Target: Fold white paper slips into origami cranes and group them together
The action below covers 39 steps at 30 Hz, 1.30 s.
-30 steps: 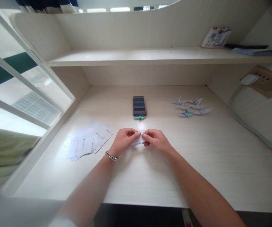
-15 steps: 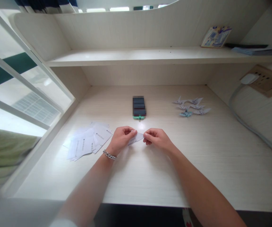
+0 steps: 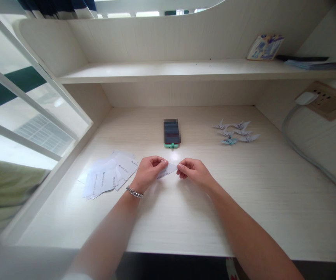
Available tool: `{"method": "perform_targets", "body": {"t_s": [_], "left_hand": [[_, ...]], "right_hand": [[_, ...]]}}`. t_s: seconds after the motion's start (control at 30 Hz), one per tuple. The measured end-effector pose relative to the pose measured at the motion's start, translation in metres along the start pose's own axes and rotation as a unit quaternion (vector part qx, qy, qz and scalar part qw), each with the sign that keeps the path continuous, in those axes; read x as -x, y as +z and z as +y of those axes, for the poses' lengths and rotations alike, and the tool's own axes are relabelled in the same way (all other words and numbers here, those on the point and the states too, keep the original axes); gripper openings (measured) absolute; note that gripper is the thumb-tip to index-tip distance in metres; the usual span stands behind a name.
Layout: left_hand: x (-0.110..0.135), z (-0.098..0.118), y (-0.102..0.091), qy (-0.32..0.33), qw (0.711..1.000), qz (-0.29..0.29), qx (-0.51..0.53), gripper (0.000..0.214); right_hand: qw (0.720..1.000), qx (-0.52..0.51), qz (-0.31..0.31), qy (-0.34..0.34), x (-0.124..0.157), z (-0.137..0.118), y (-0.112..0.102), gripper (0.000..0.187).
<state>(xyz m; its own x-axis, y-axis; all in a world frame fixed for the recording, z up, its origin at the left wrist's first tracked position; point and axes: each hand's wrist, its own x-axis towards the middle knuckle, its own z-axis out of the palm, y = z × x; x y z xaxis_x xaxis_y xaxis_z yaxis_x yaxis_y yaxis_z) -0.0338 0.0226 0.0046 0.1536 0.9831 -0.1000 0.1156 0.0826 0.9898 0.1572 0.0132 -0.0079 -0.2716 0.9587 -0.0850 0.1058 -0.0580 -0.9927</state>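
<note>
A small folded piece of white paper (image 3: 171,168) with a line of print is held between both hands, over the middle of the desk. My left hand (image 3: 150,169) pinches its left part between thumb and fingers; a silver chain bracelet (image 3: 134,192) circles that wrist. At the paper's right tip, the thumb and forefinger of my right hand (image 3: 193,171) are closed on the corner. Left of my hands lies a loose stack of printed white sheets (image 3: 100,179). Several folded paper cranes (image 3: 244,132), one of them light blue (image 3: 229,140), sit grouped at the right rear.
A phone (image 3: 172,132) with a green bottom edge lies beyond my hands. Overhead, a shelf (image 3: 156,70) carries a small printed packet (image 3: 265,47) and flat dark items. A plug with a grey cable (image 3: 287,132) hangs from the right-hand socket (image 3: 328,99). The desk's front edge (image 3: 179,254) is close to me.
My left hand has shifted very slightly left, showing a little more of the folded paper. The right hand keeps its pinch, and the view has tilted a touch.
</note>
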Motion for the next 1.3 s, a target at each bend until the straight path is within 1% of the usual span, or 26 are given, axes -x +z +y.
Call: {"method": "perform_targets", "body": {"t_s": [0.13,0.23,0.33,0.43,0.57,0.67,0.8,0.93,1.03,1.13,1.3], "left_hand": [[-0.001,0.0,0.0,0.01,1.0,-0.004,-0.011,0.027],[0.001,0.0,0.002,0.021,0.999,-0.008,-0.04,0.027],[0.003,-0.001,0.006,0.025,0.997,-0.025,-0.066,0.026],[0.004,-0.003,0.01,0.022,0.997,-0.044,-0.061,0.027],[0.002,-0.004,0.01,0.011,0.999,-0.034,-0.036,0.027],[0.001,-0.004,0.009,0.018,0.999,-0.025,-0.04,0.026],[0.001,-0.004,0.011,0.028,0.997,-0.038,-0.056,0.024],[0.002,-0.005,0.014,0.022,0.997,-0.05,-0.048,0.025],[0.001,-0.007,0.015,0.022,0.998,-0.04,-0.04,0.026],[0.0,-0.009,0.015,0.034,0.998,-0.029,-0.048,0.025],[0.001,-0.011,0.018,0.062,0.993,-0.045,-0.085,0.023]], "right_hand": [[1.0,0.026,0.011,-0.01,0.001,0.001,0.001,0.022],[0.998,0.051,-0.003,-0.022,0.001,0.001,0.001,0.018],[0.996,0.072,-0.017,-0.04,0.002,0.001,0.003,0.014],[0.995,0.089,-0.007,-0.051,0.002,0.003,0.005,0.014],[0.994,0.094,0.017,-0.05,0.001,0.006,0.006,0.013],[0.995,0.089,0.018,-0.04,0.0,0.006,0.006,0.014],[0.996,0.084,0.008,-0.04,0.001,0.004,0.007,0.014],[0.991,0.121,0.028,-0.049,0.001,0.006,0.008,0.014],[0.99,0.126,0.036,-0.045,-0.001,0.008,0.008,0.014],[0.99,0.128,0.036,-0.041,0.0,0.007,0.009,0.015],[0.987,0.151,0.033,-0.045,0.001,-0.001,0.008,0.014]]}}
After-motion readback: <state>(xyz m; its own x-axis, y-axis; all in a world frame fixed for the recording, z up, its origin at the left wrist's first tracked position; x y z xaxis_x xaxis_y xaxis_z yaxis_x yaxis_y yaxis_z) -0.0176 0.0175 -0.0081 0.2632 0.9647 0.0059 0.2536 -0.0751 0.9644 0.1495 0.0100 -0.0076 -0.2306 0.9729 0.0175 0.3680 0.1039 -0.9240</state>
